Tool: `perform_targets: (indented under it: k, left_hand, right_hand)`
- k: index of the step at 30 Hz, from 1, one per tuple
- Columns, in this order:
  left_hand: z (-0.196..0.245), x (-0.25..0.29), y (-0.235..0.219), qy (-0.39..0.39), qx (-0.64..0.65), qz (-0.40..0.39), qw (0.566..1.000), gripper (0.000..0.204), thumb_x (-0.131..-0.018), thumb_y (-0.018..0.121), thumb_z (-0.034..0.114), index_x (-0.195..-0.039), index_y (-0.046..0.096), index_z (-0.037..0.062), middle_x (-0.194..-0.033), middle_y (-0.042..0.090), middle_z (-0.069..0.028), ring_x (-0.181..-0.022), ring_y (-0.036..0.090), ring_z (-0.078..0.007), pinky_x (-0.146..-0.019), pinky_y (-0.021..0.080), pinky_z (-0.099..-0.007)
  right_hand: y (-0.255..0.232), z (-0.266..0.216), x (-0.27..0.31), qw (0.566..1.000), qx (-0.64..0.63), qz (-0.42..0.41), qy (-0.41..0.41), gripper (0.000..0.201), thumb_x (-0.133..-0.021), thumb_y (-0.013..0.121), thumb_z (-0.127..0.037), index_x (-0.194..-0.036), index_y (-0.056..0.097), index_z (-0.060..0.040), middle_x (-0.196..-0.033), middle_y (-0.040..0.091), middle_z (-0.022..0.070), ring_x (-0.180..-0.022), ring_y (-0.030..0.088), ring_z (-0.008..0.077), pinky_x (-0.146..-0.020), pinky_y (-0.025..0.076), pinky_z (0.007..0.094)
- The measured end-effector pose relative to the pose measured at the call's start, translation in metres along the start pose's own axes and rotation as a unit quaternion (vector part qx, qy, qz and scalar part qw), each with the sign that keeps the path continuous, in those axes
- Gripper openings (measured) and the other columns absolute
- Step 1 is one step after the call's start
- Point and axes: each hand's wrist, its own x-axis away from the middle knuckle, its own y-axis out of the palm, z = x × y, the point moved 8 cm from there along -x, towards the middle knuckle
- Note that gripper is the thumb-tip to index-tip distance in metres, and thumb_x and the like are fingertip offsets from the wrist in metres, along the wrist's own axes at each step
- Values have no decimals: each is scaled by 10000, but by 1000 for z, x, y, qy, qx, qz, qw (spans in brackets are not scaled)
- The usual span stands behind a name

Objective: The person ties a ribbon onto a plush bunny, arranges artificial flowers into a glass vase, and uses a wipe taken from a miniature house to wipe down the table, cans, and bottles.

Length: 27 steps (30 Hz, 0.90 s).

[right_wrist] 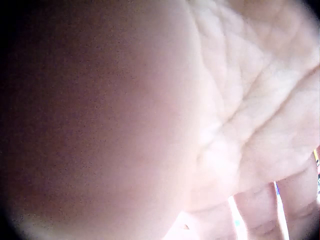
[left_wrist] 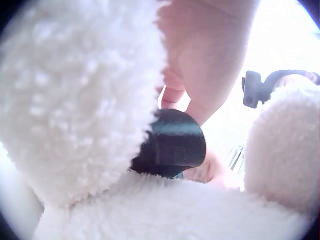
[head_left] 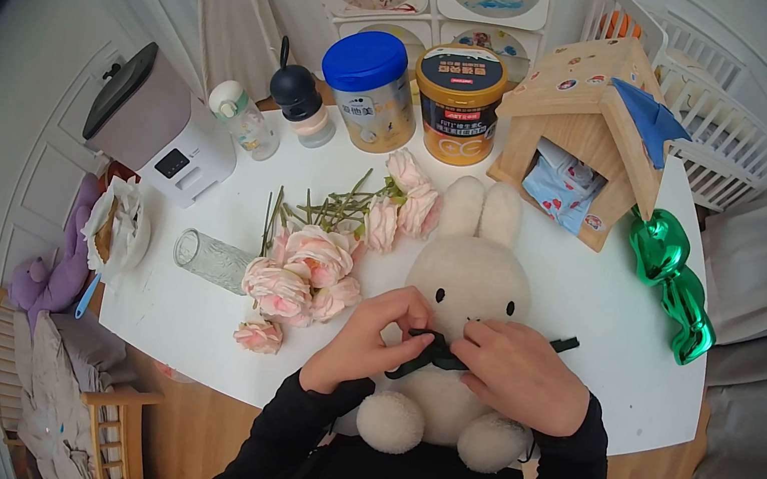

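Note:
A cream plush rabbit (head_left: 471,275) leans upright at the table's front edge, facing the head camera. At its neck is a dark green ribbon (head_left: 431,349), one end of which sticks out to the right by the cheek. The left hand (head_left: 367,340) pinches the ribbon between thumb and fingers, left of the neck. From the right, the right hand (head_left: 523,373) holds the ribbon with curled fingers, just under the face. In the left wrist view, a broad dark loop of ribbon (left_wrist: 175,142) shows beneath the left hand (left_wrist: 207,50). The right wrist view shows mostly the palm (right_wrist: 250,100).
Pink flowers (head_left: 307,272) and a clear glass vase (head_left: 208,258) lie left of the rabbit. Behind stand a blue-lidded tin (head_left: 368,90), a gold tin (head_left: 457,105), bottles (head_left: 302,106) and a wooden house (head_left: 586,121). A green foil balloon (head_left: 675,288) is at right.

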Motion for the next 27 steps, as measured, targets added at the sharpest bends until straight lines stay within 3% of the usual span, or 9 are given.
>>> perform_targets:
  k: [1,3,7,9,12,15,18,22,27]
  left_hand:
    - [1,3,1,-1,-1,2,1000,115,-811,584,-53,-891,531,11,-942,553,-80,-756,572,-132,-641,471,-278]
    - [-14,8,3,-113,176,21,978,110,-815,518,-82,-876,513,10,-937,567,-78,-800,579,-129,-665,476,-284]
    - [-9,7,0,-120,200,25,972,217,-792,471,-108,-963,524,15,-950,573,-89,-796,593,-177,-701,485,-298]
    - [12,3,4,-16,-75,-72,994,341,-767,476,-116,-1073,526,27,-990,568,-103,-829,608,-249,-735,497,-329]
    - [11,9,12,7,-195,-107,975,439,-784,444,-88,-1194,520,50,-1062,561,-113,-900,598,-281,-748,496,-349]
    - [14,12,18,-21,-245,-137,960,341,-855,515,13,-1193,519,58,-1072,551,-124,-901,567,-338,-785,456,-398]
    - [25,14,22,-14,-270,-136,953,314,-889,582,168,-1170,508,50,-1055,550,-106,-887,577,-304,-802,449,-385]
    - [24,12,24,-18,-267,-157,951,409,-883,613,230,-1233,476,67,-1108,544,-113,-903,557,-334,-815,429,-405]
    - [18,9,25,53,-306,-125,942,287,-845,655,222,-1082,576,81,-971,571,-78,-815,563,-294,-742,439,-374]
  right_hand:
    - [1,0,-1,1000,-1,-1,-2,127,-731,629,-50,-846,580,-25,-859,547,99,-845,570,266,-745,460,379]
    - [6,-3,-3,1000,3,-17,-18,121,-728,627,-47,-836,580,-21,-859,541,100,-840,564,265,-739,455,376]
    - [5,0,-4,1000,-9,-9,-15,115,-725,621,-39,-831,580,-18,-845,537,97,-847,561,260,-737,452,376]
    - [7,2,-4,1000,-13,-12,-12,112,-727,626,-46,-827,579,-28,-821,545,80,-847,554,245,-757,437,363]
    - [10,-1,-2,999,-16,-12,-48,120,-725,645,-72,-820,577,-45,-782,562,56,-833,547,222,-779,409,343]
    - [12,-3,-2,998,-4,-23,-52,144,-718,668,-102,-821,575,-61,-749,577,42,-820,541,203,-787,385,322]
    - [15,-1,-3,997,10,-64,-34,166,-755,679,-179,-806,574,-61,-760,602,35,-866,544,201,-833,386,333]
    - [16,-4,-3,998,21,-29,-53,93,-732,656,-111,-775,587,-65,-701,576,30,-816,541,191,-782,377,314]
    - [15,-5,-4,997,25,2,-68,54,-760,629,-101,-771,593,-62,-704,582,33,-811,539,189,-790,377,315]
